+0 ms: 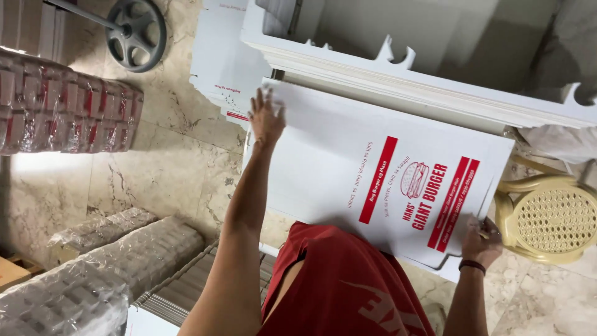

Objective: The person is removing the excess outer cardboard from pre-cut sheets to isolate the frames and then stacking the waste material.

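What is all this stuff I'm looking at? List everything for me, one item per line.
Flat cardboard sheet: one on top of a few more, white with red stripes and a burger drawing, centre, held at two edges.
Stack of die-cut sheets: one, white, behind the held sheet, top.
Loose printed sheet: one, white and red, on the floor, top centre.
Wrapped red-and-white bundle: one, in clear film, upper left.
Wrapped grey bundles: about three, lower left.
Wheel: one, dark grey, top left.
Plastic chair: one, cream, right.
Floor: beige marble tiles.
Red shirt: one, bottom centre.
Wristband: one, dark, right wrist.
Left hand: on the sheet's far edge.
Right hand: gripping the sheet's near corner.
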